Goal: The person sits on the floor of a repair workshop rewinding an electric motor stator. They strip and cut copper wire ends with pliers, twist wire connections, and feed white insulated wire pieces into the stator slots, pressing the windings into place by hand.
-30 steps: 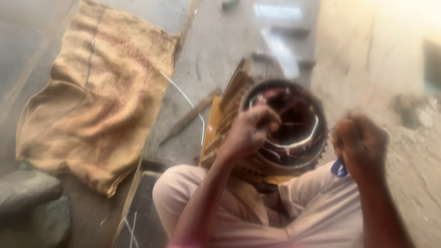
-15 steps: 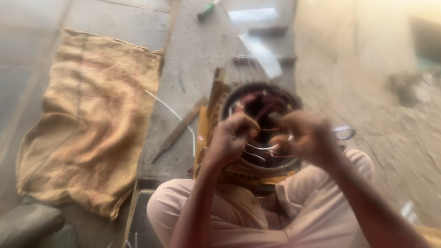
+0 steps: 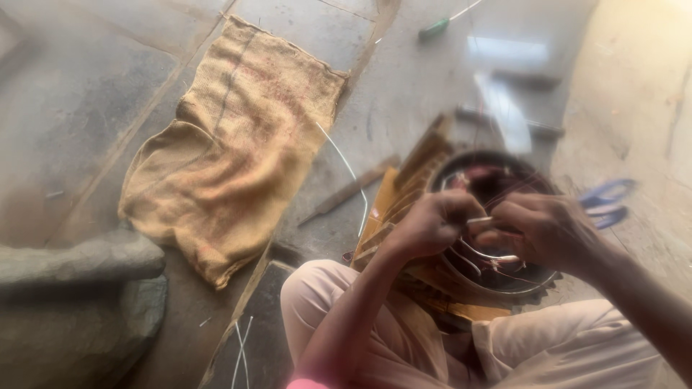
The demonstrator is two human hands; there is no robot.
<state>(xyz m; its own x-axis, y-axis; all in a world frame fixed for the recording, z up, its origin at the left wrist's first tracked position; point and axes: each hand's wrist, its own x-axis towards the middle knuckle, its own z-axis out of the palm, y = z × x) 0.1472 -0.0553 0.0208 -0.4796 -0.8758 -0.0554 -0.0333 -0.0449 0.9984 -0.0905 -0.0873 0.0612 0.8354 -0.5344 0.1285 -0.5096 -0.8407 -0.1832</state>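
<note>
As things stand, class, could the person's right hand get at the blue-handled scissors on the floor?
Probably yes. The scissors lie on bare floor just beyond the right hand, on its own side, with nothing between them. But that hand, with the left hand, is busy pinching a thin wire.

hands: 2, left hand (image 3: 432,223), right hand (image 3: 544,230) | round wound motor core (image 3: 497,238): 1 | burlap sack (image 3: 238,144): 1 | blue-handled scissors (image 3: 605,202): 1 | green-handled screwdriver (image 3: 441,26): 1 | stone block (image 3: 79,302): 1

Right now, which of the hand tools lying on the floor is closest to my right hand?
The blue-handled scissors, lying just beyond your right hand. The green-handled screwdriver lies far off at the top, and the long dark tool lies left, past the round metal motor housing.
</note>
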